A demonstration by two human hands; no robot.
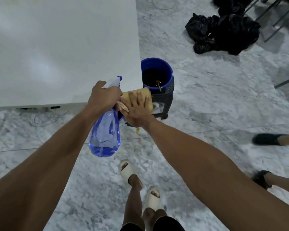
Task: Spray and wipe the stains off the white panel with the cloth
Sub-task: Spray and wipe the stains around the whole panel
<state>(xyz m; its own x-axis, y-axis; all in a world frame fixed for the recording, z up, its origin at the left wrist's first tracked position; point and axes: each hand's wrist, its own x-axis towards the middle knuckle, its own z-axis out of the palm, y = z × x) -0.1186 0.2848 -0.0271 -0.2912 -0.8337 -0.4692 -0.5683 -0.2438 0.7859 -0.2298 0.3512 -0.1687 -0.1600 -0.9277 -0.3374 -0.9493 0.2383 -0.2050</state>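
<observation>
The white panel (60,52) fills the upper left, its near right corner by my hands. My left hand (103,97) grips the neck of a clear blue spray bottle (105,135), which hangs below the panel's front edge with its nozzle up. My right hand (137,110) lies flat with straight fingers on a folded yellow cloth (145,94), pressing it at the panel's near right corner. No stains show on the visible panel surface.
A blue bucket (157,64) of dark water stands on a dark stool (163,104) just right of the corner. Black bags (223,34) lie on the marble floor at the back right. Another person's feet (270,139) are at the right edge. Cables (43,119) run under the panel.
</observation>
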